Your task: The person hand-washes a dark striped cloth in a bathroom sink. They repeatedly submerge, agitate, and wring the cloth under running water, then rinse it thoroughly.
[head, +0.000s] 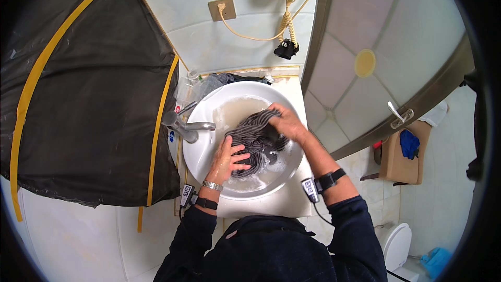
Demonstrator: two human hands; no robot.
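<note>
A wet dark garment with light stripes (254, 137) lies bunched in cloudy, sudsy water inside a round white washbasin (197, 168). At the basin's upper right, my right hand (287, 123) grips a fold of the striped cloth, raised above the rest. My left hand (231, 158) rests on the cloth's lower left part with its fingers spread; no fold is seen pinched in it. A metal bracelet watch (212, 185) is on my left wrist. Just left of my left hand, a chrome faucet (190, 127) reaches over the basin's rim, with no water seen running from it.
Dark cloths (223, 80) and a clear container (184, 90) sit behind the basin. Black plastic sheeting (98, 125) with yellow tape hangs at left. A coiled hair-dryer cord (287, 25) hangs above. At right stand a framed glass door (352, 66), a brown chair (407, 156) and a toilet (397, 244).
</note>
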